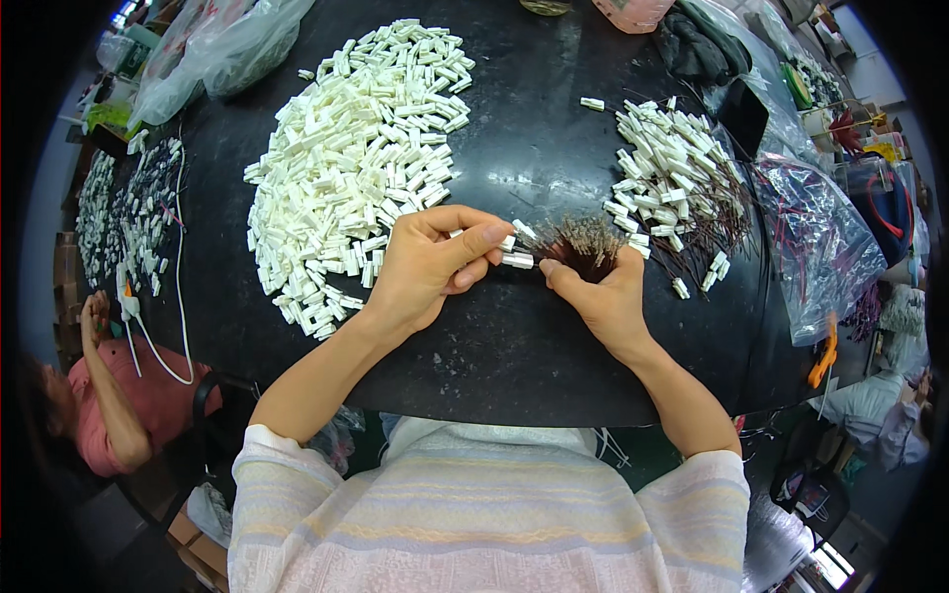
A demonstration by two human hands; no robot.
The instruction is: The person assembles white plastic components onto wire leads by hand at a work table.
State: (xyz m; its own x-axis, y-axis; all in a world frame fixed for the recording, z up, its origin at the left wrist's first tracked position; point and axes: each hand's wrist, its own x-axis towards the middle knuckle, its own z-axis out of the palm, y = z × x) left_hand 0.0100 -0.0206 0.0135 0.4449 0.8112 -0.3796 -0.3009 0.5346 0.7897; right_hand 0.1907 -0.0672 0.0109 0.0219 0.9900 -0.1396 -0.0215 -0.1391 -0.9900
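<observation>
My left hand (435,259) pinches a small white connector housing (517,260) between thumb and fingers, just left of my other hand. Closed around a thick bundle of thin dark brown wires (585,247) is my right hand (608,296), its thumb tip close to the housing. The wires' pale ends fan out upward at the far side. Whether a wire sits inside the housing is too small to tell. Left of my hands spreads a large heap of loose white connector housings (356,158). To the right lies a pile of white housings with brown wires attached (677,173).
A black table (514,366) curves beneath everything. Clear plastic bags lie at the far left (222,49) and right (816,237). Orange-handled scissors (822,361) rest near the right edge. A person in a pink top (138,405) sits at left, beside a white cable (181,257).
</observation>
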